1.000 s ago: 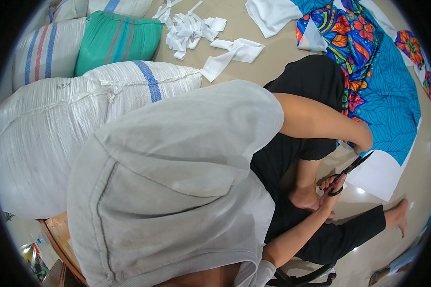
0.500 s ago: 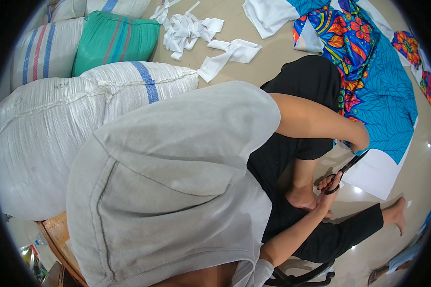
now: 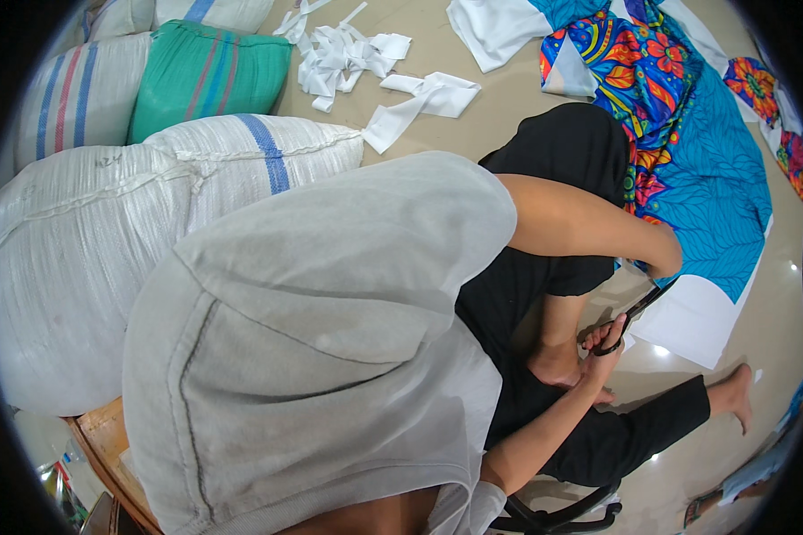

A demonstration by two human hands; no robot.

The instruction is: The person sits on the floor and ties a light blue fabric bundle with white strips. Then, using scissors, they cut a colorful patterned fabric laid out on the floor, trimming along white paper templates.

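Over the pale floor (image 3: 776, 294), black scissors (image 3: 649, 300) are gripped by the right hand (image 3: 605, 339), its fingers closed around the dark handle loops. The blades are pointed obliquely away from that hand, and their tips are brought just beside the left hand (image 3: 666, 260). The left hand is bent down at the edge of a turquoise leaf-patterned cloth (image 3: 718, 196); its fingers are hidden, so whether the cloth is gripped cannot be told. Nor can it be seen whether the blades touch it. The cloth is spread on the floor, with a white piece (image 3: 691, 319) bordering its near end and a multicoloured floral part (image 3: 647, 76) lying rumpled along its side. Farther off, white scraps (image 3: 352, 58) are scattered on the floor near a green sack (image 3: 212, 80) and a bulging white sack (image 3: 80, 285).
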